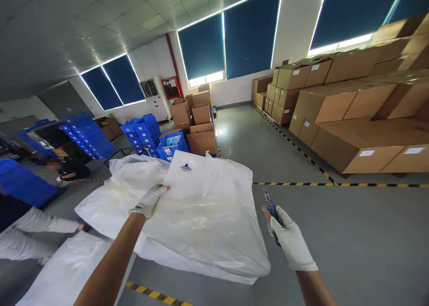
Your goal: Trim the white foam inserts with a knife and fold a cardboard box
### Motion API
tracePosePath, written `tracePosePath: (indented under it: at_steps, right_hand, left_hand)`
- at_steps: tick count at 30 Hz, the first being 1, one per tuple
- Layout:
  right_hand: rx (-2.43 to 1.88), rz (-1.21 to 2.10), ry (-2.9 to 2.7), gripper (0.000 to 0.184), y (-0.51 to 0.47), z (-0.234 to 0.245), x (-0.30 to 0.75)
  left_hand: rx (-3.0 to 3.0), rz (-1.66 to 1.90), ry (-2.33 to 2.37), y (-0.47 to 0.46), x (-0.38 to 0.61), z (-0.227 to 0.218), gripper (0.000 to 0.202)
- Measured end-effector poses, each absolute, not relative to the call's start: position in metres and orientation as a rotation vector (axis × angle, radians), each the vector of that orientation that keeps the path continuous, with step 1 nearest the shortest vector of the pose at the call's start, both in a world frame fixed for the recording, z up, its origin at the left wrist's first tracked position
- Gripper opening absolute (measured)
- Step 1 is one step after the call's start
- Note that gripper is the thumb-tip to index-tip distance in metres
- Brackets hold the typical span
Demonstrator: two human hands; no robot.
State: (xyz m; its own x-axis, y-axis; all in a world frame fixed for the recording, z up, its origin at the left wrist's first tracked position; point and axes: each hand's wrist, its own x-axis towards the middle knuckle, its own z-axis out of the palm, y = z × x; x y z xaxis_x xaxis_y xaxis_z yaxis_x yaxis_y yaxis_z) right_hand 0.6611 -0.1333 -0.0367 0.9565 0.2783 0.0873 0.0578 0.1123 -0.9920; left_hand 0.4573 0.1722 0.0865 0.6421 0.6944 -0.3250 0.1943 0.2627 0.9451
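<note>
My left hand point(149, 201), in a white glove with bare fingertips, is closed at the left edge of a white sheet point(204, 174). The sheet lies on a broad bundle wrapped in clear plastic point(201, 234). On the sheet's upper part shows a small blue and grey mark or piece point(186, 167), too small to name. Off the bundle's right side, over the floor, my right hand point(288, 234) is gloved too. It is wrapped around a blue-handled tool point(272, 210) whose narrow metal tip points up; its exact kind is unclear.
Stacked cardboard boxes point(362, 131) line the right side. Behind the bundle stand blue crates point(144, 131) and open cartons point(201, 138). At left, one person point(73, 169) crouches and another's light trousers point(40, 227) show beside a second white bundle point(70, 270). Yellow-black tape point(295, 184) marks the floor.
</note>
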Motion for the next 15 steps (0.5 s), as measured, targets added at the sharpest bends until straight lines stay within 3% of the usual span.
tracePosePath:
  at_steps: [7,11,15]
  right_hand:
    - [-1.627,0.14,-0.519,0.048,-0.131,-0.013,0.678]
    - [-1.917,-0.048,-0.785,0.062,-0.069,0.025,0.703]
    - [-2.084,-0.129,-0.918,0.039,-0.016,0.052,0.711]
  left_hand:
    - [1.188,0.335,0.95,0.174,0.429,0.086,0.043]
    - [1.229,0.276,0.879,0.165,0.428,0.082,0.044]
    - [1.29,0.325,0.795,0.166,0.425,0.086,0.044]
